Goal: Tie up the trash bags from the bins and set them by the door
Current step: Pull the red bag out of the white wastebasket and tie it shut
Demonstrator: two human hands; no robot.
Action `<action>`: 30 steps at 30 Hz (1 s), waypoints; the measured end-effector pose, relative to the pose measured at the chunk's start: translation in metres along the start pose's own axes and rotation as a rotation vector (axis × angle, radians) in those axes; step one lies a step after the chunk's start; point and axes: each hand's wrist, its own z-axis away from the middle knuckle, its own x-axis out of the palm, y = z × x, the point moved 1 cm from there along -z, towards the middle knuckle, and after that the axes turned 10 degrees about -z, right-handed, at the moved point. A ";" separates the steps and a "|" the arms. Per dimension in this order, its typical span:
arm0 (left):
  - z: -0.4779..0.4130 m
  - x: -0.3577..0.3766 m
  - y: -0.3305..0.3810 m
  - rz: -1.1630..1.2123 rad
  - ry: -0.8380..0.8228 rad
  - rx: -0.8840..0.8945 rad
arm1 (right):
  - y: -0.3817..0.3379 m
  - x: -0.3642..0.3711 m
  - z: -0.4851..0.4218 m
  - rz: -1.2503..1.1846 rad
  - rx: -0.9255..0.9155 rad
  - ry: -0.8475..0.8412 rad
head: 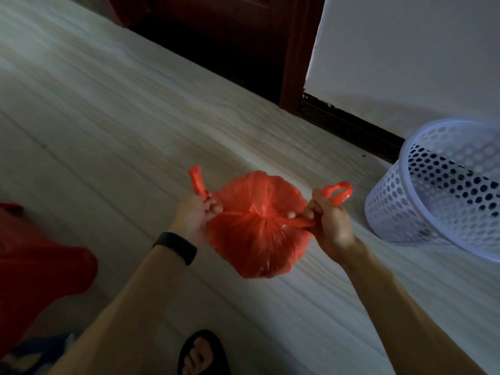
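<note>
**Red bag slung between the hands, its handles drawn out sideways**

The red trash bag (257, 239) is held over the floor (108, 131), directly between the two hands and a little ahead of the person's sandalled foot (203, 353). Whether its bottom touches the floor cannot be told. The left handle (197, 182) is pinched in the curled fingers of the left hand (194, 215), and the right handle (338, 193) is gripped in the closed fist of the right hand (327, 220). Both handles are pulled away from a gathered knot (259, 212) at the top of the bag, so the line of pull runs left to right across the body, with the bag's bulk hung below its midpoint. Neither hand is markedly nearer; the knot is reached equally from both.

The knot is judged to be at the tightening stage. The dark door (230, 36) lies ahead and to the left, beyond the bag, so the left hand is on the door side. The white perforated bin (446, 185) is seen tilted just to the right of the right hand, near the wall (405, 50). A second red shape (40, 261) is seen at the left edge of the floor; what it is cannot be told.
</note>
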 end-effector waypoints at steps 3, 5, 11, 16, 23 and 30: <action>0.002 0.001 -0.010 -0.027 -0.029 -0.051 | 0.015 -0.013 -0.003 0.044 0.029 0.075; 0.006 0.013 0.000 -0.036 -0.054 -0.016 | 0.009 -0.014 -0.009 0.069 0.024 0.134; -0.002 0.025 0.021 0.058 -0.026 0.199 | -0.015 -0.007 -0.015 0.254 -0.146 0.150; -0.023 0.016 -0.029 -0.035 -0.059 0.053 | 0.012 -0.004 0.003 0.203 -0.118 0.012; 0.037 0.039 -0.047 -0.422 0.260 0.468 | 0.066 -0.016 0.005 0.785 -0.466 -0.020; 0.025 0.041 -0.032 -0.813 0.441 0.900 | 0.067 0.018 0.003 1.123 -0.754 0.136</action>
